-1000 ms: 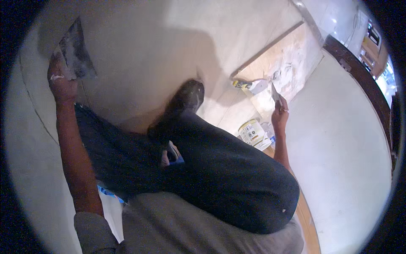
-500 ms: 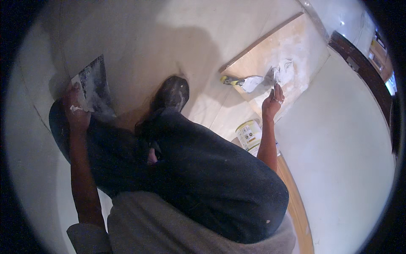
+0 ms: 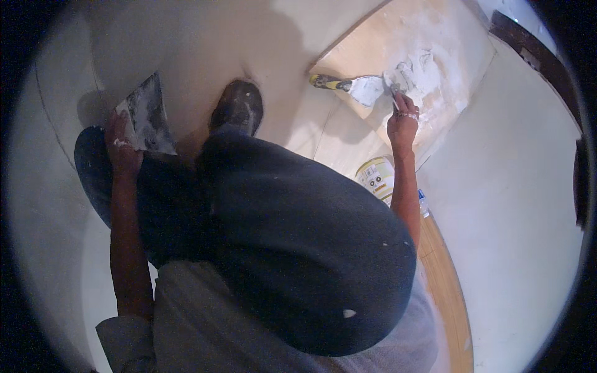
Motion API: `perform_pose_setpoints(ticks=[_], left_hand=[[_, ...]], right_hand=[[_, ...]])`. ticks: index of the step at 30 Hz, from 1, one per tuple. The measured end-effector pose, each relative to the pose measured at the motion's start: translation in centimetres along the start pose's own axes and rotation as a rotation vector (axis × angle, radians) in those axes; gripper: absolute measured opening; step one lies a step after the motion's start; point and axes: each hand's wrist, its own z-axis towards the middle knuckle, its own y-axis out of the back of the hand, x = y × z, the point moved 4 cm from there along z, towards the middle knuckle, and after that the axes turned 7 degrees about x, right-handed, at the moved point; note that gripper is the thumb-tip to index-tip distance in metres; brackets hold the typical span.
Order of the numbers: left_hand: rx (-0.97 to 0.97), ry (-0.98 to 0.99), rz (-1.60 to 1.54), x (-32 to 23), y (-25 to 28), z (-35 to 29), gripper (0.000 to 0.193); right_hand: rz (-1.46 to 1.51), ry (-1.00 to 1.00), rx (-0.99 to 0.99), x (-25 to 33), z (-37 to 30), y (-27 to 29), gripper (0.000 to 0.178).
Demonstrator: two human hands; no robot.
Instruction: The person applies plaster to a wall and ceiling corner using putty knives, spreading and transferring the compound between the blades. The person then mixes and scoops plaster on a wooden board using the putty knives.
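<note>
My left hand [image 3: 123, 140] is closed on the edge of a wide, flat metal scraper [image 3: 151, 118], its dark blade smeared with white. White paste also marks the fingers. Over on the right, my right hand [image 3: 404, 124] grips a putty knife [image 3: 394, 86], mostly hidden by the fingers, with its blade at white putty [image 3: 420, 67] spread on a tan board [image 3: 351, 51]. A second putty knife [image 3: 331, 82], with a yellow and black handle, lies across the board's near left edge. Thick white putty covers its blade, just left of my right hand.
A pale tub [image 3: 375, 176] with a printed label stands beside my right forearm, partly hidden by my knee. Past the forearm is a small clear and blue object [image 3: 423, 202]. My dark shoe [image 3: 239, 107] rests between the scraper and the board. A wooden strip [image 3: 443, 267] runs along the right.
My view has shifted, so the board sits higher in the picture. The right hand's putty knife has tipped lower against the putty. My left hand keeps its hold on the scraper.
</note>
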Motion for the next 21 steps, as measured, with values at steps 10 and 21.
perform_pose_setpoints(ticks=[10, 21], left_hand=[[0.018, 0.023, -0.579, -4.7, 1.8, 7.1, 0.051], [0.066, -0.254, -0.476, -12.4, 2.1, 14.5, 0.029]], right_hand=[[0.006, -0.085, 0.148, -4.8, -4.0, 0.6, 0.047], [0.416, -0.441, -0.204, -10.0, -9.3, -2.0, 0.036]])
